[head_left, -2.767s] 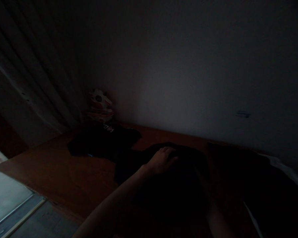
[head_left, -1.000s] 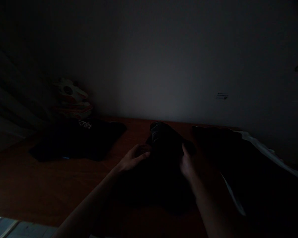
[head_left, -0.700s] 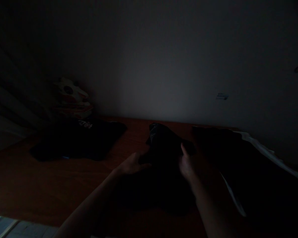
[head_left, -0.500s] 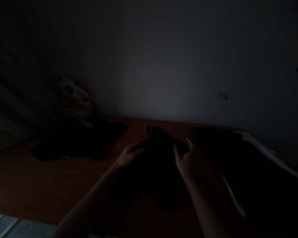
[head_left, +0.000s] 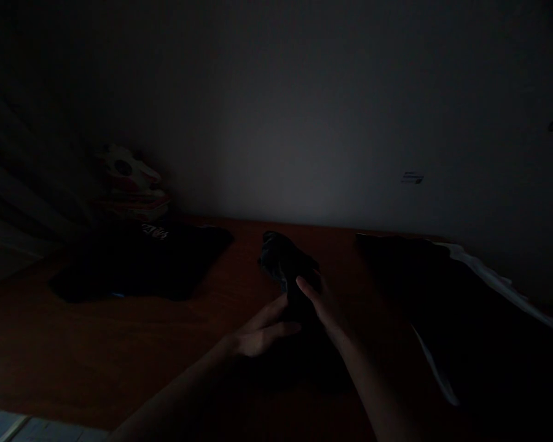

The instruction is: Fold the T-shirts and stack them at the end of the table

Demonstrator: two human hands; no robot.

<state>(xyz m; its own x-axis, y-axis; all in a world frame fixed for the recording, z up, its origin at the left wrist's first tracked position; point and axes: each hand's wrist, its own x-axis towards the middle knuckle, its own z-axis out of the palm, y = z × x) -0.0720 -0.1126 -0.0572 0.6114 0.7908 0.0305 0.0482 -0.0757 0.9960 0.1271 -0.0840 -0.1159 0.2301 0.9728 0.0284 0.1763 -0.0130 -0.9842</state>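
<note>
A dark, crumpled garment (head_left: 283, 258) lies bunched on the brown table, its kind lost in the gloom. My left hand (head_left: 260, 331) grips its left side, thumb on top and fingers tucked along the edge. From the right, my right hand (head_left: 322, 304) clasps it, with the thumb across the cloth and the other fingers mostly hidden behind. The garment's upper end pokes out beyond both hands, faintly bluish. Its lower part merges into black shadow between my forearms.
On the left a black garment with white lettering (head_left: 154, 232) is spread on the wooden table (head_left: 133, 350). Behind it sits a white plush toy (head_left: 129, 172) on a stack. To the right lies black cloth (head_left: 410, 276) with white edges. A wall rises behind.
Both hands have come closer together and squeezed the garment narrower. My left hand moved right and nearer to me; the right moved left. The garment's upper end shifted slightly left.
</note>
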